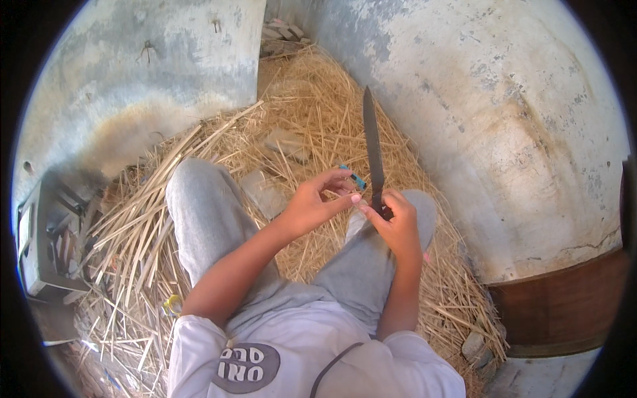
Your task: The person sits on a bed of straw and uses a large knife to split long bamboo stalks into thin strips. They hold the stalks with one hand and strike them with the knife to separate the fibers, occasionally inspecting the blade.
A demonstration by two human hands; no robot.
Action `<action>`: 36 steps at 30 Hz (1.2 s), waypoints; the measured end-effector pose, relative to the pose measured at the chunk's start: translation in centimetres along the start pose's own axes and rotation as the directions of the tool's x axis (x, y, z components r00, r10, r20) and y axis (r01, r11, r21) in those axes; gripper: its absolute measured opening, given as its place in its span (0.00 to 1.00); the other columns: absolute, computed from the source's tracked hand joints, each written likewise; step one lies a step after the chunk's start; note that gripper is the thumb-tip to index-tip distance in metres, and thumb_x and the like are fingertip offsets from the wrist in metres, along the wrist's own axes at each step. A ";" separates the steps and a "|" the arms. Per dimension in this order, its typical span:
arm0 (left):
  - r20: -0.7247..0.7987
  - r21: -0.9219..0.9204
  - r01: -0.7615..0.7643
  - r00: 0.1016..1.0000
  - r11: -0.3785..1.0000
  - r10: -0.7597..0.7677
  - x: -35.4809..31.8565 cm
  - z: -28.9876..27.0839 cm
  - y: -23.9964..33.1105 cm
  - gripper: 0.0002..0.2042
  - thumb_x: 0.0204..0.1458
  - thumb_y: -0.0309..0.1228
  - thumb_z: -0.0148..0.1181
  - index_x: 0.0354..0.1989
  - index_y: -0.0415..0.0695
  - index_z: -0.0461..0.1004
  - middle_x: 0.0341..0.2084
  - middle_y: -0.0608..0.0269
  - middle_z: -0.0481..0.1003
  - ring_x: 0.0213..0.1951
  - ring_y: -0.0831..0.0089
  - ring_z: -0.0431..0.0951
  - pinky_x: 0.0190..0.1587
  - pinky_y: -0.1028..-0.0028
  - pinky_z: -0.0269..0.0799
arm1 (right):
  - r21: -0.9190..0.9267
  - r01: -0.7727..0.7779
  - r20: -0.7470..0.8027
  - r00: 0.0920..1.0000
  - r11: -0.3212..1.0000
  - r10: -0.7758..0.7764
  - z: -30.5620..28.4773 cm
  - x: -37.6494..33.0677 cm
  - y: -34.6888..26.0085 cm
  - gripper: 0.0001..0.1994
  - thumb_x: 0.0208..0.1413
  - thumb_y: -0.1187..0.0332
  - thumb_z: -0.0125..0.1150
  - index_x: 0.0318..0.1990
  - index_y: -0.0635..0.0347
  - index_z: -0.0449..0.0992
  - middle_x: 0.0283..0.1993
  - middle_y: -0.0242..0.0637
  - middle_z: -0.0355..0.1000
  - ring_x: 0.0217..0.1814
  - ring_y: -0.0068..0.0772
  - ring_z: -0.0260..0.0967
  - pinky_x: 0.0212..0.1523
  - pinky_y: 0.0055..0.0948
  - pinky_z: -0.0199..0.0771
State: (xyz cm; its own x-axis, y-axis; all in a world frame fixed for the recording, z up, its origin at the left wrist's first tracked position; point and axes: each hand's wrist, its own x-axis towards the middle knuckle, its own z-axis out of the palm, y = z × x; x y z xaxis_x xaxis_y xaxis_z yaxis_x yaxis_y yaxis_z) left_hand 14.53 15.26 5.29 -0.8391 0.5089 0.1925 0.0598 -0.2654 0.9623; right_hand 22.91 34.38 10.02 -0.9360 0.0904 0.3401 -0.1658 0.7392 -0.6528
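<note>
A long knife (pixel 373 136) with a dark, pointed blade stands nearly upright, and my right hand (pixel 396 222) is closed round its handle. My left hand (pixel 323 201) is beside it, fingers curled and thumb meeting the tip of my right thumb. Something small and pale seems pinched there, too small to make out. A small bright blue piece (pixel 356 178) shows at my left fingertips, close to the blade; whether it is held or wrapped on a finger I cannot tell. Both hands are above my bent legs.
Loose straw (pixel 318 86) covers the floor, with long split strips (pixel 133 232) heaped at left. Flat stones (pixel 265 192) lie between my knees. A grey broken casing (pixel 50 242) stands far left. Worn walls (pixel 491 132) rise on both sides; a brown wooden panel (pixel 564 302) is at right.
</note>
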 end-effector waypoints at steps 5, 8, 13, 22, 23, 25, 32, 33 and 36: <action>0.078 -0.037 -0.074 0.994 0.997 0.077 -0.4 0.2 2.1 0.20 0.57 0.35 0.68 0.55 0.41 0.76 0.43 0.61 0.79 0.47 0.76 0.76 0.48 0.73 0.73 | -0.084 0.039 0.013 0.999 0.996 -0.038 0.2 0.0 -0.2 0.19 0.43 0.62 0.78 0.33 0.66 0.75 0.32 0.37 0.72 0.29 0.35 0.70 0.31 0.31 0.71; 0.051 -0.085 -0.111 0.992 0.990 0.116 0.0 0.1 1.2 0.13 0.60 0.32 0.64 0.50 0.40 0.76 0.39 0.66 0.79 0.42 0.81 0.75 0.44 0.77 0.72 | -0.198 0.016 0.059 0.998 0.980 -0.005 0.3 0.0 -0.5 0.22 0.39 0.58 0.80 0.33 0.65 0.76 0.31 0.37 0.72 0.30 0.37 0.71 0.31 0.31 0.70; -0.012 -0.153 -0.095 0.996 0.984 0.094 -0.1 -0.1 1.6 0.07 0.64 0.31 0.59 0.41 0.40 0.76 0.33 0.70 0.78 0.37 0.85 0.73 0.39 0.80 0.68 | -0.119 0.024 0.083 0.996 0.993 -0.014 0.3 0.1 -0.8 0.24 0.39 0.54 0.81 0.34 0.63 0.77 0.33 0.36 0.75 0.33 0.33 0.74 0.32 0.29 0.71; 0.026 -0.133 0.083 0.996 0.988 -0.080 -0.2 -0.6 2.0 0.10 0.65 0.35 0.58 0.39 0.40 0.76 0.28 0.73 0.75 0.31 0.86 0.73 0.33 0.81 0.70 | 0.220 0.008 0.074 0.997 0.976 -0.025 -0.2 0.2 0.2 0.15 0.53 0.60 0.72 0.39 0.63 0.81 0.34 0.35 0.78 0.37 0.26 0.75 0.37 0.26 0.71; 0.042 -0.106 0.093 0.995 0.990 -0.089 -0.3 -0.5 1.9 0.10 0.65 0.35 0.58 0.39 0.40 0.76 0.28 0.73 0.75 0.30 0.86 0.73 0.32 0.81 0.70 | 0.248 -0.006 0.076 0.997 0.969 -0.013 -0.4 0.2 0.3 0.14 0.55 0.61 0.71 0.39 0.64 0.80 0.34 0.35 0.78 0.37 0.25 0.75 0.38 0.26 0.71; 0.060 -0.085 0.082 0.995 0.993 -0.077 -0.5 -0.1 2.0 0.10 0.64 0.35 0.59 0.39 0.40 0.76 0.28 0.72 0.75 0.31 0.86 0.73 0.32 0.81 0.71 | 0.326 -0.074 0.086 0.995 0.942 0.049 -0.4 0.0 1.2 0.13 0.57 0.62 0.69 0.38 0.64 0.80 0.34 0.34 0.77 0.36 0.22 0.74 0.38 0.24 0.71; 0.143 0.016 0.046 0.989 0.999 -0.047 -0.7 0.8 1.0 0.08 0.65 0.33 0.58 0.38 0.41 0.76 0.28 0.74 0.73 0.30 0.87 0.70 0.32 0.81 0.67 | 0.613 -0.145 0.099 0.989 0.777 0.107 -0.9 0.0 1.3 0.12 0.60 0.65 0.67 0.38 0.68 0.79 0.34 0.32 0.77 0.36 0.20 0.73 0.40 0.21 0.72; 0.160 0.048 0.060 0.985 0.997 -0.067 -0.8 0.9 0.9 0.08 0.65 0.33 0.58 0.38 0.41 0.75 0.28 0.75 0.73 0.30 0.88 0.70 0.32 0.81 0.67 | 0.600 -0.147 0.082 0.989 0.787 0.122 -0.7 -0.1 1.3 0.12 0.60 0.65 0.67 0.38 0.68 0.79 0.34 0.32 0.77 0.36 0.20 0.74 0.40 0.21 0.72; 0.201 0.035 0.075 0.976 0.997 -0.081 -0.8 1.0 0.1 0.08 0.66 0.34 0.57 0.39 0.42 0.75 0.28 0.75 0.72 0.30 0.88 0.69 0.31 0.81 0.67 | 0.577 -0.150 0.053 0.988 0.803 0.147 -0.5 -0.2 1.2 0.11 0.59 0.66 0.68 0.39 0.68 0.79 0.35 0.34 0.77 0.36 0.21 0.74 0.40 0.22 0.73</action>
State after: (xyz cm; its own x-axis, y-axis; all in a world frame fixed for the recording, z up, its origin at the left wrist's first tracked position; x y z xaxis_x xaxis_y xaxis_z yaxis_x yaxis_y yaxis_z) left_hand 15.72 15.65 5.44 -0.7150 0.6830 0.1491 0.0159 -0.1974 0.9802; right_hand 23.05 35.58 9.57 -0.9652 0.1625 0.2046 -0.1720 0.1944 -0.9657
